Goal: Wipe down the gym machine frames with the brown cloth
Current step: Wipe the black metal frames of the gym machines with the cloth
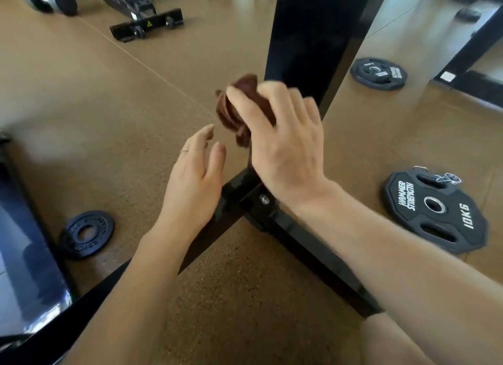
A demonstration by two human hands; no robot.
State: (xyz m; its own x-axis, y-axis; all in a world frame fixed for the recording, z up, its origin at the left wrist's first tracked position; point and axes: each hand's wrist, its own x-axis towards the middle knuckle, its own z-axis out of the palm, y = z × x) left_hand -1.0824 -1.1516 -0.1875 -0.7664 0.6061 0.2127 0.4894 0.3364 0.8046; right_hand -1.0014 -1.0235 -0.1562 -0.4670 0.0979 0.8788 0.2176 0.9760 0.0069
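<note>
Your right hand (283, 135) grips the bunched brown cloth (239, 111) just beside the black upright frame (307, 46). Your left hand (196, 179) is loose and holds nothing. The cloth looks soft and light; hold it by the middle so that it does not slip.
</note>
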